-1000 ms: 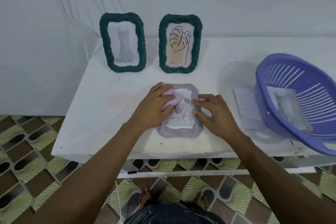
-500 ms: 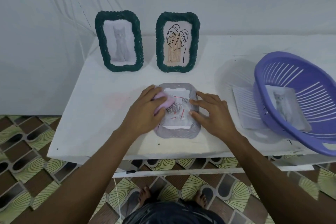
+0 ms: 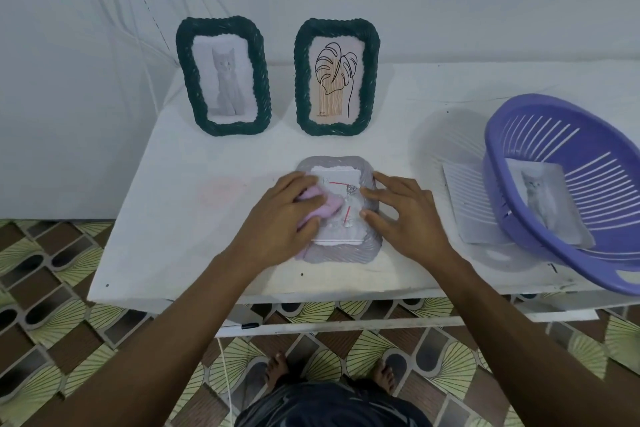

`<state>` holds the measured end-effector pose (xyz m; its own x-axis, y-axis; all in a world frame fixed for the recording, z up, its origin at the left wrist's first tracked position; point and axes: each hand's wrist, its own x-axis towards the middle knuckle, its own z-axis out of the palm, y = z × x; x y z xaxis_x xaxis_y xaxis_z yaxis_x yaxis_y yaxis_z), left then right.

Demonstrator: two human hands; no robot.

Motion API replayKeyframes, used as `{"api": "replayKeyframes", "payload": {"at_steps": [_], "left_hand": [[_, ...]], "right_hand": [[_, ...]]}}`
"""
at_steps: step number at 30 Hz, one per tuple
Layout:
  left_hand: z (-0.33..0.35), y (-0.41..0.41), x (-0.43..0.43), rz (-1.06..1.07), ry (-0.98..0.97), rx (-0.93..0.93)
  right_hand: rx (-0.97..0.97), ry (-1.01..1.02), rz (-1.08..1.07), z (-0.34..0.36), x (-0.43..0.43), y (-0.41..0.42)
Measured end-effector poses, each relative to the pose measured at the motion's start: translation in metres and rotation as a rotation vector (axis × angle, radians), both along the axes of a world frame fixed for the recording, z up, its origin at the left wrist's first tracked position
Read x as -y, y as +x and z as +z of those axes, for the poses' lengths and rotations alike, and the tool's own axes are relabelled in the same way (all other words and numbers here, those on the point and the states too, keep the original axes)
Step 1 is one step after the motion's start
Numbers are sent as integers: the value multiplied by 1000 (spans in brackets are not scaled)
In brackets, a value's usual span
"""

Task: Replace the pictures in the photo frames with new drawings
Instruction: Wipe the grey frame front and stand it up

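Grey frame point(image 3: 346, 253) lies under left hand point(image 3: 277, 218) (gripping cloth point(image 3: 329, 209)) and right hand point(image 3: 405, 215).

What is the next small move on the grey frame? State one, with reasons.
Probably sweep the cloth rightward across the grey frame's bare face: the left hand holds it bunched over the left side only, and the right hand steadies the right edge with its fingertips.
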<state>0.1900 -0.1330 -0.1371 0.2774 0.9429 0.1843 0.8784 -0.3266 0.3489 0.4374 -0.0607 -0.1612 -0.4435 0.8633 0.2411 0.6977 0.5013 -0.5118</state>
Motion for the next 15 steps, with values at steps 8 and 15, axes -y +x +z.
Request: {"api": "replayKeyframes", "payload": {"at_steps": [8,15], "left_hand": [[3,20,-5,-226,14,-36],[-4,10,-5,-156,58,0]], "right_hand": [[-27,-6,21,-1,-2,3],[-29,-3,11,-2,-2,3]]}}
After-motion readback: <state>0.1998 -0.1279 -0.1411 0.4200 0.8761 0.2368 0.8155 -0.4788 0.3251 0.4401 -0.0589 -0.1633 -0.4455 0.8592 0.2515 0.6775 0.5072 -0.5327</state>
